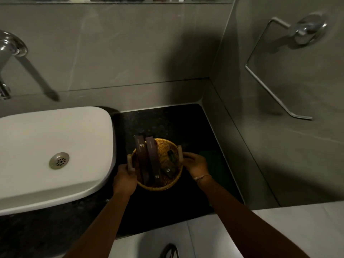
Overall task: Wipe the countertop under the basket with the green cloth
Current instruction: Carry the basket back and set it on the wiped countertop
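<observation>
At frame centre, the left hand and right hand each grip a basket handle above the bench; cloth lies right.

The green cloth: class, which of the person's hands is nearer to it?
Right. The right hand at the basket handle is directly beside the green cloth; the left hand grips the opposite handle.

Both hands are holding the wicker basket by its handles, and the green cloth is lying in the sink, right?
Not quite. In the head view the green cloth lies on the black countertop, behind the right hand. Both hands, left hand included, do hold the basket.
</observation>
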